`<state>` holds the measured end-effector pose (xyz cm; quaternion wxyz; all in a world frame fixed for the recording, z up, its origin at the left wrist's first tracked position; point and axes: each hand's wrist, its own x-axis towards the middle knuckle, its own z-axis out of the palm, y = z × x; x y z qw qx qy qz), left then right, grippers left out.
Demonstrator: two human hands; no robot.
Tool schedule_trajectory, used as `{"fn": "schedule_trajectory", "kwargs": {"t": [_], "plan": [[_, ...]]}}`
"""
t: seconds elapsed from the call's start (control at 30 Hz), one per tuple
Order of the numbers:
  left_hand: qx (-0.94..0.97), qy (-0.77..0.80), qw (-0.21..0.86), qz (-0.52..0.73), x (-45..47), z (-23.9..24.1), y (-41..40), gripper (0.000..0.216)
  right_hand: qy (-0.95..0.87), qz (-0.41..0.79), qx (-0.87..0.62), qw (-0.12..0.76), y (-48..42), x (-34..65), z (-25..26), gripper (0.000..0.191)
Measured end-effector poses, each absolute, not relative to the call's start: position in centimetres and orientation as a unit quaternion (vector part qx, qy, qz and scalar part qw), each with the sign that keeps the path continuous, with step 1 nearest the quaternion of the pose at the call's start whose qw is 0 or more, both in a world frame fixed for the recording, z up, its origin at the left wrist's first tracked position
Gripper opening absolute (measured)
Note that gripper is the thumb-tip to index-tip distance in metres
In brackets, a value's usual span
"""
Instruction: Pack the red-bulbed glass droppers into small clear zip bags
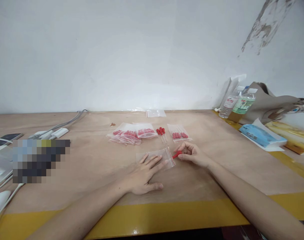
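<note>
The left hand (143, 176) lies flat on a clear bag (166, 154) on the table (96, 173), its fingers spread apart. The right hand (193, 156) pinches a red dropper (177, 154) between its fingers, by the bag's zip end.

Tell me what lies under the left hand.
A clear plastic bag shows beneath the fingers of the left hand, its red-lined edge sticking out past them. What the fingers and palm cover cannot be seen.
</note>
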<state>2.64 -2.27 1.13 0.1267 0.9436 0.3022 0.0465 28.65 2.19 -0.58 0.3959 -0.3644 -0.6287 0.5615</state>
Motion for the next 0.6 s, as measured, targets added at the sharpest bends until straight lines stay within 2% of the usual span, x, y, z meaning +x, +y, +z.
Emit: {"fn": "schedule_trajectory", "kwargs": {"t": [0.17, 0.33, 0.5, 0.6], "plan": [[0.944, 0.297, 0.132, 0.052, 2.7, 1.1, -2.4, 0.075, -0.636, 0.612, -0.298, 0.364, 1.5, 27.6, -0.4, 0.030], [0.941, 0.296, 0.152, 0.063, 2.4, 1.3, -2.3, 0.076, -0.638, 0.634, -0.302, 0.316, 1.3, 27.2, -0.4, 0.030], [0.917, 0.319, 0.214, 0.106, 0.8, 1.5, -1.5, 0.055, -0.621, 0.618, -0.357, 0.324, 2.0, 28.0, -0.3, 0.031], [0.919, 0.305, 0.209, 0.135, 0.2, 1.4, -1.2, 0.052, -0.618, 0.614, -0.379, 0.313, 2.3, 27.9, -0.5, 0.032]]}}
